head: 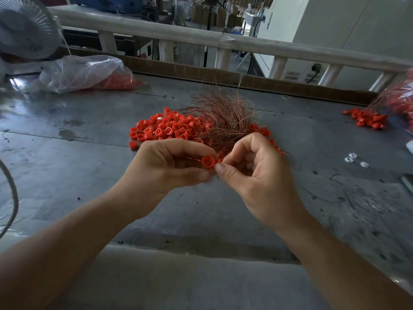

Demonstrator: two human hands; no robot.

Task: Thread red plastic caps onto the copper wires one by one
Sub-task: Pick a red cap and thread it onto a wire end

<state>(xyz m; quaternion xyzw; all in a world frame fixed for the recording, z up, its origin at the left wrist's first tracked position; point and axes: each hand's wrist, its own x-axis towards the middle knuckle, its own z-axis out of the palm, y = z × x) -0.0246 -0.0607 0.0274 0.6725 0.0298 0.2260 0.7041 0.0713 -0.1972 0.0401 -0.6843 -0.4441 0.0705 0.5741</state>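
Head view, the only one.

Your left hand (169, 166) pinches one round red plastic cap (207, 161) between thumb and forefinger, open end facing you. It is held above the grey metal worktable (89, 164), about mid-width, nearer the near edge than the far one.

Your right hand (257, 173) has thumb and forefinger pinched together at that cap's right side, touching it, other fingers curled. Can't tell if a strand sits in that pinch, too fine.

Just beyond both hands is the tangled bundle of thin copper wires (221, 121), lying on and over the loose pile of red plastic caps (163, 128). The pile spreads left of the bundle, with a few caps showing on its right too.

Edges:
- Far-left corner: clear plastic bag with red caps inside (85, 72), with a white fan (24, 27) beside it.
- Far edge: brown cardboard strip (290, 85) standing along it, with a white rail (201, 39) behind.
- Right edge: smaller heap of red caps (366, 119) with wires running to a second clear bag (400, 97). A few small white plastic pieces (350, 158) lie nearer you.

Open room: bare sheet left of your left forearm out to the left edge, between your forearms down to the near edge, and between your right hand and the white pieces.
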